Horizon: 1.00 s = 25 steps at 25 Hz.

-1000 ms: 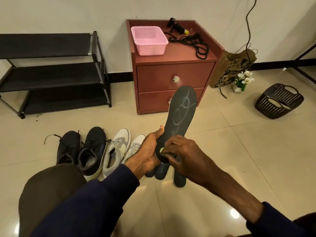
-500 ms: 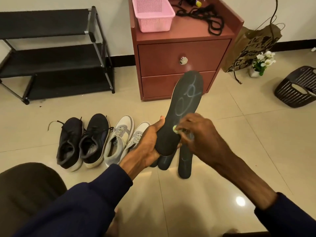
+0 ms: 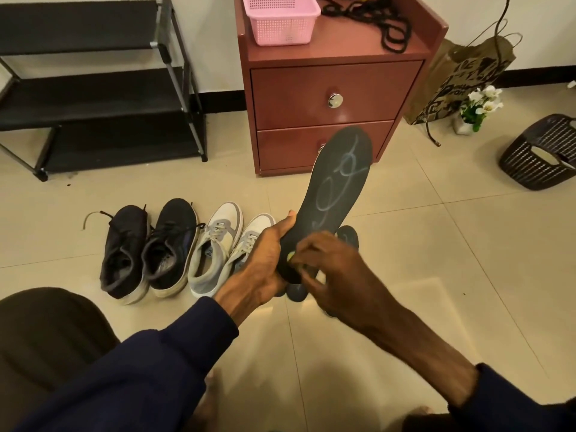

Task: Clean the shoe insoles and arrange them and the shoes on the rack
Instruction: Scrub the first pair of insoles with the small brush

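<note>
Insole (image 3: 338,188), dark with pale streaks, is held tilted above the floor (image 3: 436,244), the left hand (image 3: 265,260) curling its fingers round the heel, apparently to steady it, while the right hand (image 3: 336,275) pinches a small yellow-green scrubber (image 3: 290,256) against it.

A reddish-brown two-drawer bedside cabinet (image 3: 296,95) stands on a beige tiled floor (image 3: 436,244). On top sit a pink plastic basket (image 3: 282,23) and a tangled black cord (image 3: 389,26). To its right: a printed paper bag (image 3: 461,76), a small pot of white flowers (image 3: 480,107), a dark basket (image 3: 539,154).
</note>
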### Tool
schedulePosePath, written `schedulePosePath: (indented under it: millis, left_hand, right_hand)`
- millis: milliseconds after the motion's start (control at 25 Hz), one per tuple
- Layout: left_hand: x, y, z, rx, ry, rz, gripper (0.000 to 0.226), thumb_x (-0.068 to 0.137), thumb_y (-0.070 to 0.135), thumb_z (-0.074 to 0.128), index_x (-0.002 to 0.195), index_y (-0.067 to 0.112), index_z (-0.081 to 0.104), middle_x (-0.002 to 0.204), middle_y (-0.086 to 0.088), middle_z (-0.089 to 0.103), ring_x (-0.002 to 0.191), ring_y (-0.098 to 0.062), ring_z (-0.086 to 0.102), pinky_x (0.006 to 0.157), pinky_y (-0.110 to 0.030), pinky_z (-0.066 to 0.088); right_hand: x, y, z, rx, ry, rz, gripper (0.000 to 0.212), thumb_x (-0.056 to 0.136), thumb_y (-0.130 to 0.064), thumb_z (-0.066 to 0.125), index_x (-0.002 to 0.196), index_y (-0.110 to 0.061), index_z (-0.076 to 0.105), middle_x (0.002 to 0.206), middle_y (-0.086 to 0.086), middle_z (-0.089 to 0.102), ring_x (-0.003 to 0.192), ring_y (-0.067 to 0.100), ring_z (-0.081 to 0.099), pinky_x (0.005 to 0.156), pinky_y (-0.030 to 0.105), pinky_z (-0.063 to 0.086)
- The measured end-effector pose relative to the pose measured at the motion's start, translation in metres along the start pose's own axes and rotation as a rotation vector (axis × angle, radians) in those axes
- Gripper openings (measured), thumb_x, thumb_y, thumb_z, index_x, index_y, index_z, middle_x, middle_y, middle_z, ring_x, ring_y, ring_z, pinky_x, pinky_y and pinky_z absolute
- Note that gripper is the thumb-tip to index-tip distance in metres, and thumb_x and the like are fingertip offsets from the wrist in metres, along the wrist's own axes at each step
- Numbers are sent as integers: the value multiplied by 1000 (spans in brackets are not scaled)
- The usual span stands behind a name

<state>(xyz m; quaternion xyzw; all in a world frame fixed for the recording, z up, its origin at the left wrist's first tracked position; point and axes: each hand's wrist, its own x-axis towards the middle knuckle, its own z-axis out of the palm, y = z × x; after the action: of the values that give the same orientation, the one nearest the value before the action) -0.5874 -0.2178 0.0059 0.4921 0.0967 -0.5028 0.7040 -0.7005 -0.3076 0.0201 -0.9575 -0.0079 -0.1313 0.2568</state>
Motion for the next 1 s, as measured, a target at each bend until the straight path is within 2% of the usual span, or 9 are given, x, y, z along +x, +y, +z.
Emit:
schedulePosePath:
  millis: [80, 240, 360, 440, 600, 760, 800, 920, 1000]
  left_hand:
    - [-1, -3, -3, 0, 4, -4, 39, 102, 43, 56, 119, 11, 72, 112, -11, 77, 89, -26, 73, 76, -36, 60]
    - [-5, -1, 3, -51, -55, 25, 36, 105, 38, 52, 115, 10, 73, 111, -14, 76, 92, -30, 72, 91, -50, 58]
    - [-6, -2, 0, -10, -12, 9, 37, 103, 42, 54, 110, 12, 75, 106, -10, 78, 83, -25, 74, 78, -38, 59]
    - [-5, -4, -1, 1, 6, 8, 38, 103, 43, 54, 116, 12, 73, 110, -12, 77, 85, -26, 74, 75, -36, 59]
    - [-5, -4, 1, -18, 0, 38, 36, 105, 38, 53, 116, 9, 72, 104, -14, 77, 77, -26, 73, 65, -36, 61]
    - [-7, -13, -5, 49, 33, 15, 33, 101, 41, 57, 108, 14, 73, 100, -8, 78, 76, -22, 72, 66, -32, 58]
    - [-5, -14, -6, 37, 26, 22, 31, 102, 39, 56, 107, 14, 74, 98, -9, 78, 75, -22, 72, 66, -33, 58]
    - [-8, -13, -2, 15, -9, 40, 36, 106, 32, 51, 92, 14, 79, 93, -11, 78, 77, -26, 72, 74, -39, 58]
    - [-6, -14, -5, 20, -6, 44, 31, 104, 32, 53, 100, 13, 77, 94, -9, 78, 76, -24, 73, 69, -36, 60]
  right_hand:
    - [-3, 1, -10, -6, -130, -60, 18, 80, -2, 77, 96, -8, 76, 95, 7, 67, 87, 24, 61, 74, 37, 56]
    - [17, 33, -25, -152, 175, 141, 23, 77, 0, 80, 99, -2, 73, 95, 14, 67, 87, 29, 61, 73, 46, 58]
    - [-4, -2, -3, -5, -55, -5, 15, 82, -4, 75, 97, -9, 74, 96, 6, 67, 89, 19, 59, 78, 29, 52]
    - [-7, 5, -13, 2, -144, -30, 15, 80, -3, 77, 93, -11, 76, 92, 4, 67, 86, 17, 58, 75, 29, 51]
    - [6, 31, -19, -157, 162, 137, 22, 77, 1, 79, 98, -1, 73, 94, 14, 67, 85, 29, 61, 72, 44, 58]
    - [-14, -2, 2, -3, -116, -51, 16, 78, -1, 78, 92, -8, 75, 91, 7, 68, 84, 21, 60, 72, 31, 52]
    - [-9, 8, -4, -2, -107, -15, 17, 77, -1, 78, 92, -8, 76, 91, 8, 68, 84, 21, 61, 72, 33, 52]
    - [8, 37, -16, -151, 188, 158, 20, 78, 0, 78, 98, -2, 74, 94, 14, 68, 87, 30, 62, 75, 42, 57]
    - [5, 19, -3, -92, 171, 155, 21, 79, 1, 77, 100, -3, 74, 96, 13, 68, 89, 27, 62, 77, 39, 56]
